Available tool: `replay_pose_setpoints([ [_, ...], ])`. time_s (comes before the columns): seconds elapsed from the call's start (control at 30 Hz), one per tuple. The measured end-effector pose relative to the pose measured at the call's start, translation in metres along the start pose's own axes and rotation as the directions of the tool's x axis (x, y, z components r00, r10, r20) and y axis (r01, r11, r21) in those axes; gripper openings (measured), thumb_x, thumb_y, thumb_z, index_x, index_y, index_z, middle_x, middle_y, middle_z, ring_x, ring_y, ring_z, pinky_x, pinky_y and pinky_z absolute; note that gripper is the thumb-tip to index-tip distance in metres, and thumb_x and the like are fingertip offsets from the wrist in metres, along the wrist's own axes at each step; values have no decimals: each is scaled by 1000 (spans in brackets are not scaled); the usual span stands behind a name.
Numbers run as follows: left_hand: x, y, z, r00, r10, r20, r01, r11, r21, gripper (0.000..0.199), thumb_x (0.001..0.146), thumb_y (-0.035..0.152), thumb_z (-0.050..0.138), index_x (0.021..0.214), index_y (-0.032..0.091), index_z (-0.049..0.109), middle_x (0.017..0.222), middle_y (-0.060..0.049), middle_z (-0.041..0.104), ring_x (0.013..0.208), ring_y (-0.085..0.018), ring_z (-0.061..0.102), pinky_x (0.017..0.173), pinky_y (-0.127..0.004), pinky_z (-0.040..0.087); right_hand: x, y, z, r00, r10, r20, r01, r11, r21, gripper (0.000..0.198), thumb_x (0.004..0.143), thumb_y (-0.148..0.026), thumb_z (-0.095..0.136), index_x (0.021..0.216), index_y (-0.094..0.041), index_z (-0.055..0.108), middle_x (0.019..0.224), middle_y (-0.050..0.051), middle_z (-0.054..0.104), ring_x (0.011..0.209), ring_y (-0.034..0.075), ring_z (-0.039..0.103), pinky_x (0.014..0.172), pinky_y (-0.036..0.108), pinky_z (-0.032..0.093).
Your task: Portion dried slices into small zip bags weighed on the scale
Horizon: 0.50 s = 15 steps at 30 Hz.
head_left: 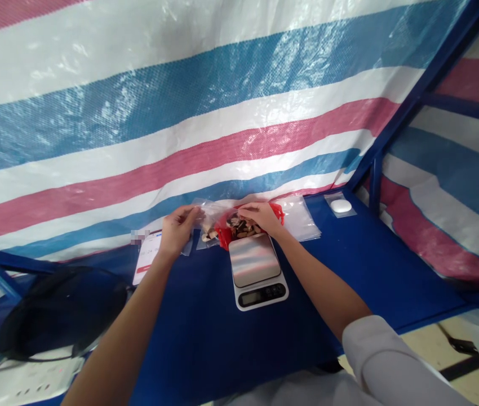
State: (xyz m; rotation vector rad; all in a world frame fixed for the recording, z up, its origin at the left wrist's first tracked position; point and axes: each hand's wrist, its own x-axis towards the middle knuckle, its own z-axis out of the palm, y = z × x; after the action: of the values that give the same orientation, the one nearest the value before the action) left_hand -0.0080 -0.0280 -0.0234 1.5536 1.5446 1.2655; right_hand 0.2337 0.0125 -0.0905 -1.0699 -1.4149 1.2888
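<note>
My left hand [178, 228] is closed, thumb and fingers pinching the edge of a clear plastic bag [209, 213]. Some pale pieces [209, 234] show at the bottom of that bag. A red plastic bag [224, 237] lies open beside it, filled with brown and cream dried slices [245, 230]. Over these slices is my right hand [261, 216], its fingertips drawn together; what they hold, if anything, is too small to make out. Just in front of the red bag stands a white kitchen scale [260, 273] with a bare metal plate.
Flat clear bags [301, 217] lie right of the red bag. Farther right is a white earbud case [341, 206] on a small bag. A phone [147, 256], a black cap-like item [64, 310] and a white power strip [28, 380] sit left. Striped sheeting [205, 124] closes the back.
</note>
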Motion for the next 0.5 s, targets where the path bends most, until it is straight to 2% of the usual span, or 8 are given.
replay_pose_setpoints([
  [0.13, 0, -2, -1, 1000, -5, 22, 6, 999, -34, 40, 82, 53, 73, 100, 17, 75, 89, -9, 79, 87, -24, 76, 89, -39, 61, 2, 5, 2, 1000, 10, 14, -10, 1000, -4, 19, 81, -35, 72, 92, -22, 80, 90, 3, 78, 80, 19, 72, 68, 26, 58],
  [0.27, 1, -1, -3, 1000, 13, 19, -12, 998, -68, 45, 81, 57, 74, 101, 17, 75, 88, -9, 78, 87, -25, 76, 93, -42, 60, 3, 8, 4, 1000, 18, 20, -20, 996, 86, 19, 81, -37, 73, 93, -23, 79, 89, 3, 78, 77, 18, 72, 69, 27, 60],
  [0.5, -3, 3, -6, 999, -12, 45, 14, 998, -59, 53, 77, 63, 75, 101, 17, 75, 90, -10, 79, 88, -26, 76, 92, -43, 60, -3, 1, 5, 997, 66, 34, -70, 985, 158, 19, 80, -38, 74, 91, -22, 77, 89, 3, 78, 77, 18, 73, 71, 28, 62],
])
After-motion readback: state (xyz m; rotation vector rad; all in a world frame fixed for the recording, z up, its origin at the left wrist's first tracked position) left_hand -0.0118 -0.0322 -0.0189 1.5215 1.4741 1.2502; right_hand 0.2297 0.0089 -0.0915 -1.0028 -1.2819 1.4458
